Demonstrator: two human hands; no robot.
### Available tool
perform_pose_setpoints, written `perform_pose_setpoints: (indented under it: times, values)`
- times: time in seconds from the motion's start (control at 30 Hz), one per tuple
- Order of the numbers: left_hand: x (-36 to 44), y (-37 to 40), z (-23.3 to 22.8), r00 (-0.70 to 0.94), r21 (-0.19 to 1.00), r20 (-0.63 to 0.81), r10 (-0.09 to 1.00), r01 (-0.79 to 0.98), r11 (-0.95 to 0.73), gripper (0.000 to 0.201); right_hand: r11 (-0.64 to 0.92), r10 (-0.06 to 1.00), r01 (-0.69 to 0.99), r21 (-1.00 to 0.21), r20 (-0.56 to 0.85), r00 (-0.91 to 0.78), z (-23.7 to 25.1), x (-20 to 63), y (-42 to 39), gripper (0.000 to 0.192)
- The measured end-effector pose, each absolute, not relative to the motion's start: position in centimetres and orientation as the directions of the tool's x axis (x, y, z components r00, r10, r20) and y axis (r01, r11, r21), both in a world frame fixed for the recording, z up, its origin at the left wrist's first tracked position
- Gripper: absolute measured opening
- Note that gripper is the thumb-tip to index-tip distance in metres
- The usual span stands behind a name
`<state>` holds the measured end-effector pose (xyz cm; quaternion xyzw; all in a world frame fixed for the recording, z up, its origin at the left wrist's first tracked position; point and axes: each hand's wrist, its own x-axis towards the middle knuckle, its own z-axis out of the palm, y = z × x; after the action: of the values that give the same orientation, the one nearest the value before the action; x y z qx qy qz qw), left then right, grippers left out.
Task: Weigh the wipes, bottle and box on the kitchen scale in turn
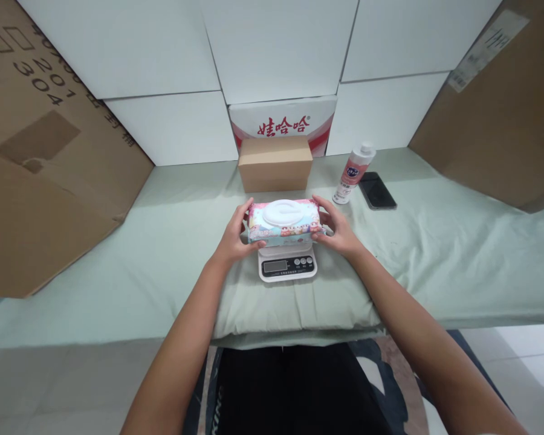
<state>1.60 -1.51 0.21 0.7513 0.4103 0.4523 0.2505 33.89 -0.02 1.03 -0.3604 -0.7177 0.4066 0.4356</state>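
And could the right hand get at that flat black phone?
Probably yes: the right hand is on the pink-and-blue plastic wipes pack, but once freed, only pale green cloth seems to lie between it and the phone.

Room L, box (274, 176) behind pkg (278, 232)

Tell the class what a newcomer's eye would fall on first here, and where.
Probably the colourful packet, mid-picture, held between left hand and right hand over the white scale. Next, perhaps, the red-lettered carton at the back, behind the brown box.
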Motion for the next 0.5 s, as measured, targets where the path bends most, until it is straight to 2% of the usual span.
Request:
perform_pose_setpoints:
  times: [0.17,0.5]
  values:
    - [1.74,-1.59,0.45,0.251,0.755,0.465,0.849,0.388,-0.528,0.118,0.378,0.881,0.131,-0.917,0.313,-0.355,1.1,33.75,-0.06,0.104]
    - [1.74,-1.47,0.16,0.253,0.739,0.475,0.843,0.405,-0.538,0.118,0.422,0.863,0.142,-0.895,0.349,-0.364,0.69,33.78,0.25,0.108]
